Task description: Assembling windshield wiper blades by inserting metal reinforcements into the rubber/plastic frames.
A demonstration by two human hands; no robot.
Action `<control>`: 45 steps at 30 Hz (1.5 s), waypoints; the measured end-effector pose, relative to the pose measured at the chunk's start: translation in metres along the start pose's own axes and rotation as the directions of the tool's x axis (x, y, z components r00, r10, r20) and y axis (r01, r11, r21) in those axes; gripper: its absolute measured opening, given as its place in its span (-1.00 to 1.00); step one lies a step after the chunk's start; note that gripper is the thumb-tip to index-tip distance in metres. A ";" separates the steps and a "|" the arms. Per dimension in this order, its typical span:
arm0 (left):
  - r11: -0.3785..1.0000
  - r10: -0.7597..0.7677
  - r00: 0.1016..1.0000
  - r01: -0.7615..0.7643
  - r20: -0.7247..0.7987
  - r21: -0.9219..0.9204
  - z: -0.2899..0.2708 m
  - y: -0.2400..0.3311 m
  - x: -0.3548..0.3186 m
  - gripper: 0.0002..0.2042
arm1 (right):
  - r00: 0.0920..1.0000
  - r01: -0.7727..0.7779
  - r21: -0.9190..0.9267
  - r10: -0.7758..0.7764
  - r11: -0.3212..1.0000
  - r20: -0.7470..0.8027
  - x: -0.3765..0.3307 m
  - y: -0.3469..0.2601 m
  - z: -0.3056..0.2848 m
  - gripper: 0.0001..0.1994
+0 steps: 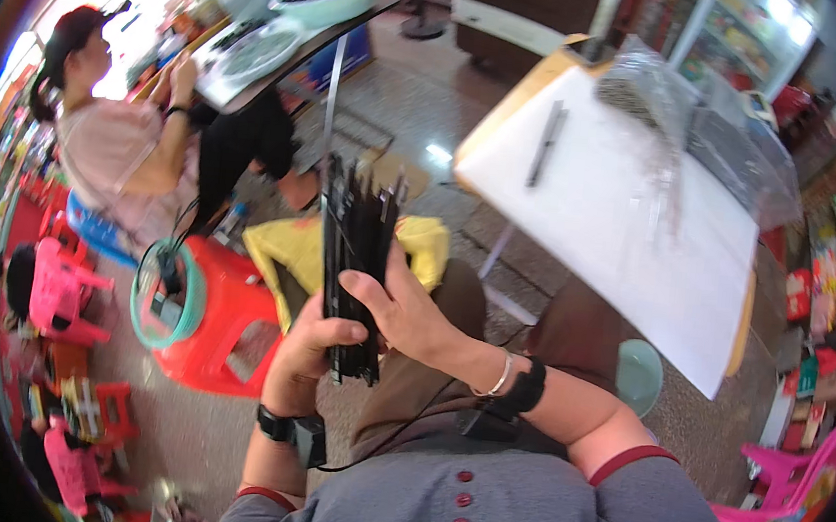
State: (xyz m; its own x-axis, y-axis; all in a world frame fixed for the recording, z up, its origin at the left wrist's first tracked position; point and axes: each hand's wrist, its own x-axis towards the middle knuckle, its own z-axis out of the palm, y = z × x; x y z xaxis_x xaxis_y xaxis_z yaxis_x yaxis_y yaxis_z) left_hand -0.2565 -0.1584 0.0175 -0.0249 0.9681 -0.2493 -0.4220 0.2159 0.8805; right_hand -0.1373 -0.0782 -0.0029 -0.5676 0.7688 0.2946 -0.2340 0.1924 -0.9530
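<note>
Fingers (361, 284) of my right hand (403, 314) are curled across the front of a bundle of thin black strips (354, 255), thumb pressed on its face; my left hand (306, 351) is closed round the lower end from below. Bundle stands nearly upright, held in the air above my lap, well clear of the white tabletop (620, 219). Risk noted: the top ends fan apart and are unsecured, so a loosened grip could let single strips slide out and drop to the floor (194, 430) or onto the red stool (223, 333). Uneven lower ends suggest some have slipped. A cable near my left wrist could snag.
</note>
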 end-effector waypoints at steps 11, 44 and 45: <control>0.890 0.059 0.849 -0.283 0.525 0.358 0.163 0.063 0.209 -0.59 | 0.826 0.124 0.064 -0.067 0.990 -0.560 0.076 -0.051 -0.194 -0.49; 0.741 0.487 0.873 -0.420 0.010 0.524 0.048 0.015 0.188 -0.65 | 0.910 0.213 -0.960 -0.396 0.182 0.127 -0.062 -0.074 -0.235 -0.89; 0.786 0.486 0.873 -0.416 -0.041 0.457 0.030 0.012 0.178 -0.70 | 0.913 0.222 -0.956 -0.385 0.190 0.136 -0.065 -0.073 -0.238 -0.89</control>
State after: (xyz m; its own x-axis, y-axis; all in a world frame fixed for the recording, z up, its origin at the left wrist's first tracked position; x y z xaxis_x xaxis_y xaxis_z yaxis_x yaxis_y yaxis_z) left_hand -0.2389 0.0198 -0.0046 -0.2643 0.9447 0.1940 0.0933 -0.1751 0.9801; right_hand 0.1043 0.0031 0.0306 -0.5353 0.5447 0.6455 0.5841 0.7908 -0.1830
